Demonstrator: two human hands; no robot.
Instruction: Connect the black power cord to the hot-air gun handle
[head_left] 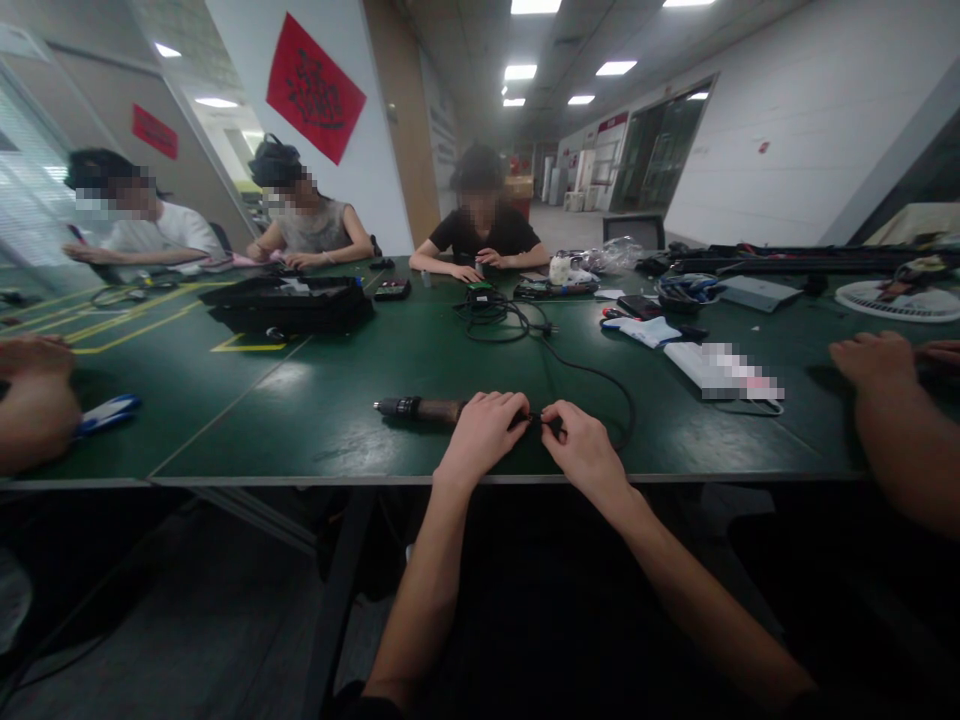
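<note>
Head view: two bare hands at a brown-handled tool on the green worktop.
The tool lies near the close edge of the worktop, and its metal tip points toward 9 o'clock. The left hand is curled over the rear part of the handle and holds it. The right hand, just beside at 3 o'clock, is narrow, thumb and finger pinching a small dark part; what part exactly, I cannot tell. A black cable curves around the right hand, from 12 to 2 o'clock. From the left hand, a black tray stands at 10 o'clock; from the right hand, a white packet lies at 2 o'clock.
</note>
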